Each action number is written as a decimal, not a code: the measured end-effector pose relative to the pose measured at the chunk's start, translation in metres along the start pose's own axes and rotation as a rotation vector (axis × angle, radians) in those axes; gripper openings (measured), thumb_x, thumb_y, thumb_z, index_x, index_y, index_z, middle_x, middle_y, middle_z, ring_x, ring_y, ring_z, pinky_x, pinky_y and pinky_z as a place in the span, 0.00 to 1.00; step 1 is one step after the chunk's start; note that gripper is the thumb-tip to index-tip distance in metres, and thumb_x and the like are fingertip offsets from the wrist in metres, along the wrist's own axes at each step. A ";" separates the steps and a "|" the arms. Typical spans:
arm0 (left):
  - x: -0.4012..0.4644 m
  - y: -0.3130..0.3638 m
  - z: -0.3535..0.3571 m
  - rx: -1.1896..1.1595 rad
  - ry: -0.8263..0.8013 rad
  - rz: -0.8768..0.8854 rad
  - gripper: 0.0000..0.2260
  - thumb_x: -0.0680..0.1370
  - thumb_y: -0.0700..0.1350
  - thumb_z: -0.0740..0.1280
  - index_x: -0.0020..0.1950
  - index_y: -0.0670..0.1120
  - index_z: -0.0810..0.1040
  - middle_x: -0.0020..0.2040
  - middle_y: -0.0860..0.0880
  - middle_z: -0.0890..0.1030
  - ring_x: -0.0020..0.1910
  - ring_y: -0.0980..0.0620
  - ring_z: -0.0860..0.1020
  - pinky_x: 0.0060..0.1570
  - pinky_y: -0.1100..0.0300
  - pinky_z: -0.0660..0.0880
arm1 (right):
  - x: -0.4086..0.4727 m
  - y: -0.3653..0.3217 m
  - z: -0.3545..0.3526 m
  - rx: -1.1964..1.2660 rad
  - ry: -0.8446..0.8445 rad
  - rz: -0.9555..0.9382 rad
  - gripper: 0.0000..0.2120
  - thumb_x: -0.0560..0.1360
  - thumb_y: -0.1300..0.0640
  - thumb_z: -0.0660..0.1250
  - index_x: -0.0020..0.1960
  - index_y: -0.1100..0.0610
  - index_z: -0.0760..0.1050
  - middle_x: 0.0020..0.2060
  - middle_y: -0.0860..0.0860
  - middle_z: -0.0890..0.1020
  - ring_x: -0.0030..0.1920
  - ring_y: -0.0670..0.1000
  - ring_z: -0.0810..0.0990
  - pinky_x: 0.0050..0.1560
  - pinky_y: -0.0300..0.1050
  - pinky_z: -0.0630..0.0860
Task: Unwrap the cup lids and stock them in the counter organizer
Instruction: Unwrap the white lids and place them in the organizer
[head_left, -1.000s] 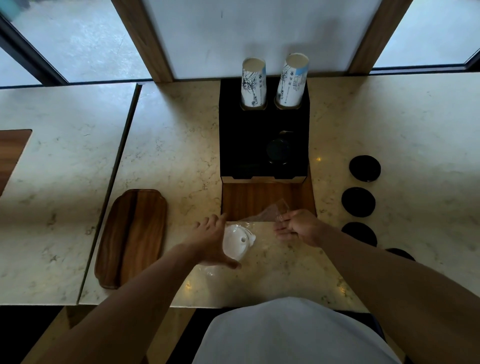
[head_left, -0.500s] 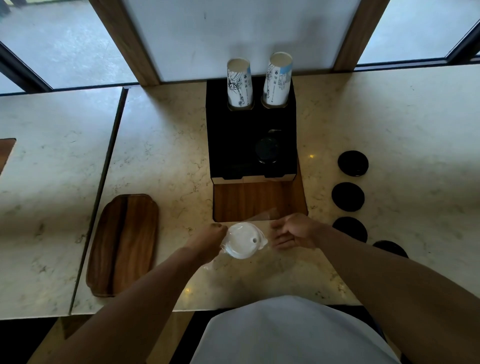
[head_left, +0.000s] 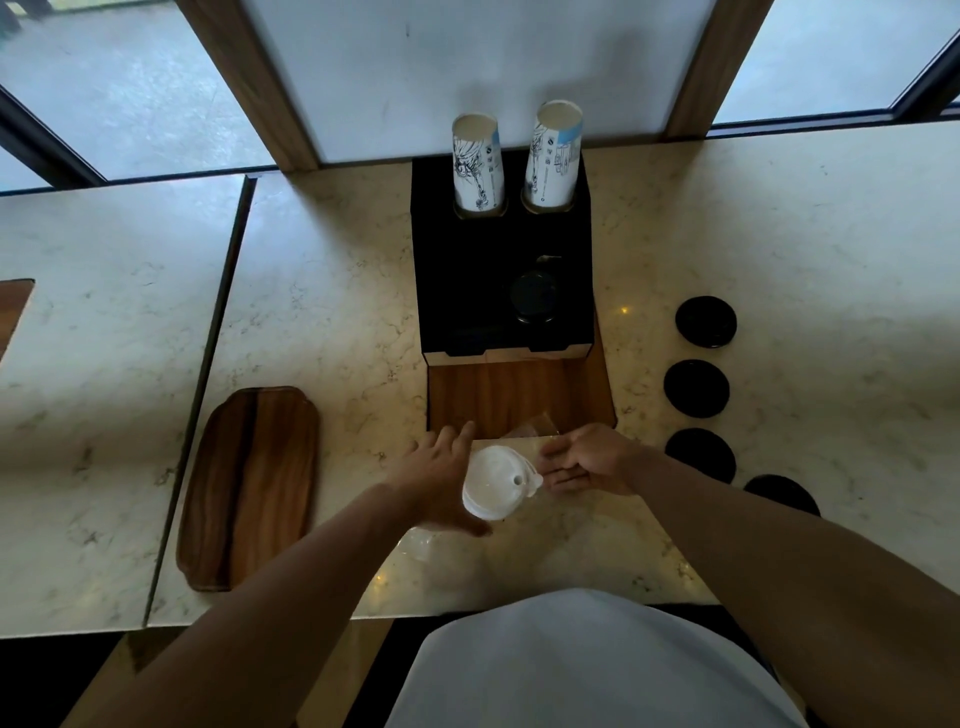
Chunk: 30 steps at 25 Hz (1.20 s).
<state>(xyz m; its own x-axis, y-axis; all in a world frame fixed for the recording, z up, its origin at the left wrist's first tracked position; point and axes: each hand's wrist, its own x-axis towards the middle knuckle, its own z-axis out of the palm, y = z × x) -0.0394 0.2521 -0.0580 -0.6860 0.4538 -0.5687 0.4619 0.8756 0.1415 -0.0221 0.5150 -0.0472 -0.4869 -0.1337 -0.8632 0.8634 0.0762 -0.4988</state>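
Observation:
A stack of white cup lids (head_left: 496, 483) lies on its side on the marble counter, still partly inside clear plastic wrap (head_left: 537, 430). My left hand (head_left: 441, 475) grips the stack from the left. My right hand (head_left: 587, 462) pinches the wrap at the stack's right end. Beyond them stands the black counter organizer (head_left: 501, 270) on a wooden base, with two stacks of paper cups (head_left: 477, 163) in its back holes and a black lid (head_left: 535, 299) in a front slot.
Several black lids (head_left: 705, 321) lie in a line on the counter to the right. A wooden tray (head_left: 249, 483) sits to the left. Windows and wooden posts rise behind the organizer. The counter's front edge is close to my body.
The lid stack has shifted slightly right and toward me between my hands. My left fingers have spread further over it, and my right hand still holds the wrap.

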 end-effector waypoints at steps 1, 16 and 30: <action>0.002 0.005 0.004 0.015 0.021 0.001 0.65 0.55 0.77 0.71 0.81 0.49 0.45 0.79 0.44 0.60 0.75 0.39 0.64 0.69 0.40 0.67 | 0.000 0.001 0.000 -0.004 0.004 -0.005 0.16 0.79 0.75 0.59 0.64 0.66 0.75 0.56 0.64 0.83 0.55 0.59 0.85 0.55 0.53 0.83; 0.005 0.018 0.017 -0.010 0.134 -0.014 0.09 0.79 0.42 0.70 0.58 0.47 0.84 0.50 0.48 0.86 0.43 0.51 0.83 0.42 0.59 0.80 | 0.007 0.006 0.001 -0.051 0.025 -0.053 0.10 0.75 0.65 0.67 0.53 0.69 0.82 0.49 0.64 0.84 0.45 0.55 0.83 0.46 0.48 0.82; 0.000 0.007 0.016 0.017 0.257 0.052 0.11 0.80 0.50 0.67 0.60 0.48 0.80 0.52 0.49 0.80 0.43 0.52 0.78 0.40 0.60 0.74 | 0.005 -0.001 0.002 -0.462 0.018 -0.115 0.18 0.75 0.45 0.71 0.55 0.59 0.83 0.48 0.57 0.86 0.47 0.54 0.85 0.47 0.46 0.83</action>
<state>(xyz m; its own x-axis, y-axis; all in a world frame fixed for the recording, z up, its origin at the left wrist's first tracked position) -0.0270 0.2556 -0.0695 -0.7804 0.5272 -0.3362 0.5081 0.8481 0.1503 -0.0251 0.5118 -0.0512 -0.5816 -0.1500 -0.7995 0.6565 0.4939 -0.5702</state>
